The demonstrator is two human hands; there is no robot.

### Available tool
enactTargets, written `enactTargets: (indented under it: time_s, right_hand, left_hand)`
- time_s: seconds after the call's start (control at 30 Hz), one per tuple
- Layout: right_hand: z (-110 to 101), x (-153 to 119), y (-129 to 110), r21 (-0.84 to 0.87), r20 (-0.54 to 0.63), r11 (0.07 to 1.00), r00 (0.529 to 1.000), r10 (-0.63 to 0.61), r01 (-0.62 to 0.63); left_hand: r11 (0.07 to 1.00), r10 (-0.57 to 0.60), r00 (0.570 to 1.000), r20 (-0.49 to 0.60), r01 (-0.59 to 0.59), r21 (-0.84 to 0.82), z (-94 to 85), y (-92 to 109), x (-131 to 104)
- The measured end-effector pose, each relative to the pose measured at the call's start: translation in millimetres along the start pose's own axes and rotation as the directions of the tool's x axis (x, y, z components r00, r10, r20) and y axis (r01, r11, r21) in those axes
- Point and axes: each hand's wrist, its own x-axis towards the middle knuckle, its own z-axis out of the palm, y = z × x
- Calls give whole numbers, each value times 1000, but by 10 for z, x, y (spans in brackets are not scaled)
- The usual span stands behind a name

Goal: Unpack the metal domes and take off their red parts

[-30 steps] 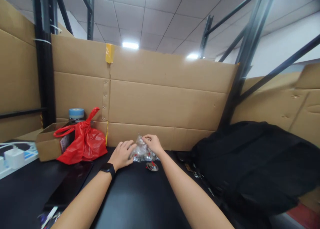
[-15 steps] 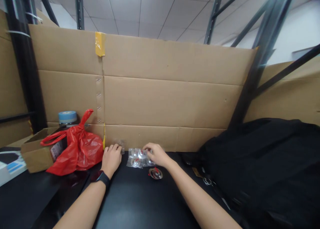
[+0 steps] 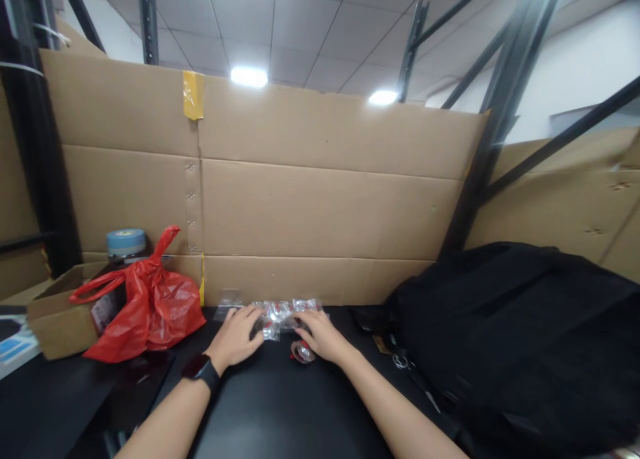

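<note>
Several small clear plastic packets (image 3: 278,310), each with a shiny round silvery piece and bits of red, lie in a row by the cardboard wall. At their left end rests my left hand (image 3: 235,337), open, its fingertips on or just beside them and its thumb apart. My right hand (image 3: 321,336) is open over the right part of the row, fingers reaching onto the packets. Just below its thumb, a round silvery piece with red parts (image 3: 303,352) lies loose on the black table (image 3: 290,412). A flat clear plastic bag (image 3: 229,301) lies behind my left hand.
On the left are a tied red plastic bag (image 3: 150,305), an open cardboard box (image 3: 63,322) and a blue-lidded jar (image 3: 126,243). A large black bag (image 3: 525,339) fills the right, with keys (image 3: 400,360) beside it. Behind stands a cardboard wall (image 3: 320,212).
My left hand has moved right, from the clear bag to the packets. The packets are now spread into a wider row. My right hand has come slightly nearer, and the view has shifted.
</note>
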Motion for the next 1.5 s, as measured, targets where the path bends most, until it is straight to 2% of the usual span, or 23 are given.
enactTargets:
  time_s: [0.1, 0.2, 0.4, 0.57, 0.67, 0.77, 0.83, 0.93, 1.03, 1.13, 1.3, 1.5]
  right_hand:
    - [48, 17, -8, 59, -152, 998, 988, 34, -25]
    - [0, 46, -57, 188, -277, 979, 951, 135, -84]
    - [-379, 14, -240, 263, -443, 959, 869, 221, -110]
    - [-657, -184, -290, 173, -282, 978, 945, 164, -118]
    - [-720, -287, -261, 167, -234, 975, 955, 183, -146]
    - [-740, -333, -226, 176, -223, 974, 958, 182, -144]
    - [-734, -337, -218, 176, -218, 974, 959, 181, -144]
    - [-700, -329, -235, 221, -244, 967, 953, 178, -124]
    - [-674, -332, -265, 352, -285, 933, 940, 185, -77]
    - [-685, -348, -275, 415, -314, 908, 928, 201, -56]
    - [-740, -354, -296, 429, -294, 903, 941, 168, -27]
    - [-752, -359, -351, 525, -324, 851, 922, 213, -12]
  left_hand:
    - [997, 72, 997, 8, -72, -32, 30, 66, 18]
    - [997, 78, 997, 0, -78, -24, 57, 55, 29]
    - [999, 28, 997, 67, -27, -17, 54, 11, -1]
    - [1000, 5, 997, 78, -5, 3, 44, 40, -2]
    - [1000, 8, 996, 93, -10, 20, 62, 10, 9]
    - [998, 21, 998, 54, -24, 57, 44, 28, 14]
    - [996, 53, 999, -11, -52, 78, -3, 144, 6]
    - [989, 140, 987, -83, -135, 65, -75, 493, -25]
    - [970, 243, 969, -39, -243, 17, -75, 890, -54]
    - [956, 292, 956, -1, -292, -9, -19, 1127, -73]
    - [988, 155, 981, -114, -156, -2, 34, 1181, -89]
    - [981, 192, 981, -4, -192, 28, 25, 1189, -97]
